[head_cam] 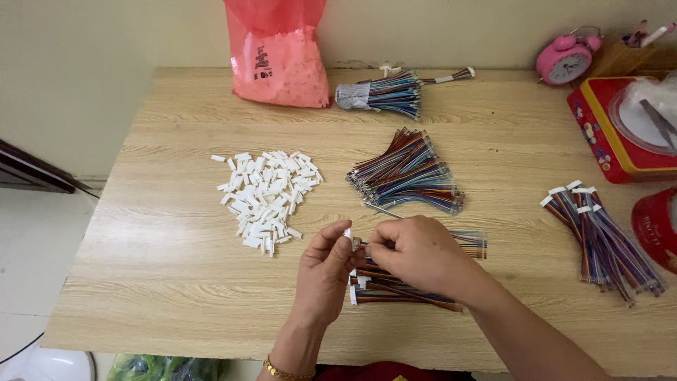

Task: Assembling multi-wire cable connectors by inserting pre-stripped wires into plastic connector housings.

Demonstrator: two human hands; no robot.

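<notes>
A single head-worn view looks steeply down and forward from above the person's own fingers point(337, 236), close enough that both forearms enter at the bottom edge. It faces across the bench point(169, 268) to the wall beyond the fingers, taking in nearly the whole benchtop.

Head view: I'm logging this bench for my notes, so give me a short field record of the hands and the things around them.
left hand: pinches a small white connector
right hand: holds multicoloured wire ends against the connector
under hands: wire bundles with connectors
left of hands: pile of white connectors
centre: loose wire bundle
right: finished wire bundle
far edge: pink bag, pink alarm clock
</notes>
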